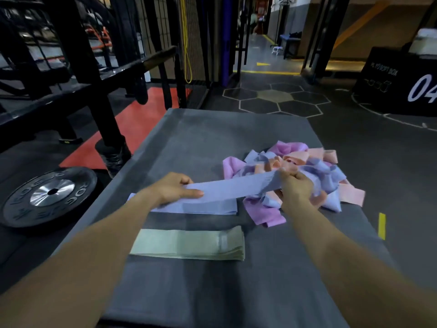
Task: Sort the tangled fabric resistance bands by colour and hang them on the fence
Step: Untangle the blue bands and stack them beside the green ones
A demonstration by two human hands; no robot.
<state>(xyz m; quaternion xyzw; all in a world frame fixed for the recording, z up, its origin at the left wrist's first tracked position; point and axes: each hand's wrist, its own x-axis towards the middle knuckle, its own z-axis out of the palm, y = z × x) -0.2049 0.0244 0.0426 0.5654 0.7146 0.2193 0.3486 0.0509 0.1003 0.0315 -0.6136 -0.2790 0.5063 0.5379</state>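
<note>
grey mat [189, 143] under green stack [189, 243], blue stack [208, 207], tangled pile [305, 162]

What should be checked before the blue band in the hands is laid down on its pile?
1. Left hand holds one end of the blue band: ok.
2. Right hand grips the other end: ok.
3. Band free of the tangled heap: cannot tell; the right end sits against it.
4. Blue pile lies under the band: ok.
5. Green pile stays separate, nearer the person: ok.
6. Band flat, untwisted: not ok, bunched at the right hand.
</note>
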